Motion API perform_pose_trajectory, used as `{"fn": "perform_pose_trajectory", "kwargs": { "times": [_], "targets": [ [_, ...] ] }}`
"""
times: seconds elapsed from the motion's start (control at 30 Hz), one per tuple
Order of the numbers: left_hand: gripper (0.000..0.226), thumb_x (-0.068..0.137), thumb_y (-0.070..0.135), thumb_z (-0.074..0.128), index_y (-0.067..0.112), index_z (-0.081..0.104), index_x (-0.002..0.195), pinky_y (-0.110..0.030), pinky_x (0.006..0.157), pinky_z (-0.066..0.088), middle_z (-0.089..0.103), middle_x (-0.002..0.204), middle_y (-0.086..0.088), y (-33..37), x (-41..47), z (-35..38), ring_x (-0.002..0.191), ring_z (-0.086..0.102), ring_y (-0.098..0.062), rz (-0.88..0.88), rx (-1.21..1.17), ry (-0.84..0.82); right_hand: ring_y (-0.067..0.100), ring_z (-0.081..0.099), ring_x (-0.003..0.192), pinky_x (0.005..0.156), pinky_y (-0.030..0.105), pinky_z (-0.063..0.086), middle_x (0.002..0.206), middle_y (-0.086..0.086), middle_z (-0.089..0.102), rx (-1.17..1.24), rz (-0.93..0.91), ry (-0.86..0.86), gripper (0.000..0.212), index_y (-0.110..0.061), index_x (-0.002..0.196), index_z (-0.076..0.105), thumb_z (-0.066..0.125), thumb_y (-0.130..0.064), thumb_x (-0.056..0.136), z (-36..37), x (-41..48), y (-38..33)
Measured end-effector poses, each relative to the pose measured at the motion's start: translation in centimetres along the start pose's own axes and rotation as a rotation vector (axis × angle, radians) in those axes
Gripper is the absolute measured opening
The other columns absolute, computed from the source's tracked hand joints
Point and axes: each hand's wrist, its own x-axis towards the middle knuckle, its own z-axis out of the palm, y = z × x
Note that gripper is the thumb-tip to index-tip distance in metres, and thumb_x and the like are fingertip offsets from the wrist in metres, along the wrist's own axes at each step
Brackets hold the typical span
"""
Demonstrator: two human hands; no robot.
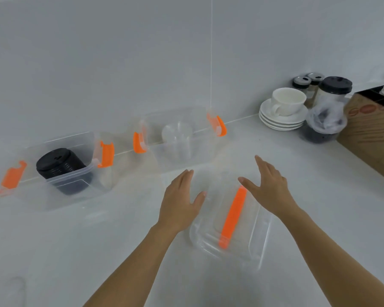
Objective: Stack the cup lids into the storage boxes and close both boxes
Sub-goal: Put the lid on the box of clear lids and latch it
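Both my hands splayed, holding nothing: left hand (182, 199), right hand (267, 186) flank box lid (231, 227) at 6 o'clock. Black lids (58, 168) in left box (60, 173), 10 o'clock; clear lids (177, 135) in right box (177, 134), 12.

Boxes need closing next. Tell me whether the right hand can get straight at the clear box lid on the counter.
Probably yes. The right hand hovers open right over the box lid, nothing lies between them, and the left hand sits off its other edge.
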Motion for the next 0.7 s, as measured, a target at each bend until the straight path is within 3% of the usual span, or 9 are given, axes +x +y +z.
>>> {"fn": "perform_pose_trajectory", "kwargs": {
  "times": [0.23,0.37,0.53,0.7],
  "targets": [
    [0.078,0.091,0.055,0.041,0.013,0.011,0.150,-0.034,0.119,0.004,0.005,0.161,-0.004,-1.3,-2.2,1.8,0.148,0.001,-0.018,-0.129,0.132,-0.223,0.029,0.025,0.141,0.111,0.045,0.020,0.154,0.008,0.027,-0.035,0.115,-0.073,0.077,-0.015,0.149,0.017,0.049,-0.052,0.089,1.8,-0.9,2.1],
    [0.083,0.087,0.062,0.039,0.015,0.012,0.150,-0.037,0.119,0.000,0.001,0.161,-0.005,-2.2,-3.1,2.5,0.148,-0.005,-0.020,-0.156,0.171,-0.269,0.028,0.018,0.144,0.113,0.047,0.017,0.157,0.007,0.022,-0.034,0.194,-0.099,0.080,-0.016,0.149,0.016,0.049,-0.055,0.087,2.4,-0.8,2.9],
    [0.082,0.084,0.063,0.047,0.021,0.019,0.149,-0.038,0.118,-0.003,-0.003,0.161,-0.004,-3.1,-3.9,3.2,0.147,-0.010,-0.021,-0.177,0.127,-0.295,0.027,0.020,0.144,0.113,0.046,0.016,0.157,0.006,0.021,-0.068,0.234,-0.140,0.080,-0.016,0.149,0.016,0.053,-0.050,0.087,2.8,-0.5,3.8],
    [0.065,0.083,0.053,0.058,0.024,0.041,0.138,-0.037,0.117,0.001,0.004,0.161,-0.003,-2.4,-4.2,4.0,0.148,-0.005,-0.019,-0.286,-0.038,-0.193,0.031,0.027,0.138,0.111,0.044,0.019,0.151,0.012,0.028,-0.066,0.239,-0.086,0.072,-0.013,0.146,0.023,0.058,-0.036,0.087,3.2,-0.8,3.8]
  ]
}}
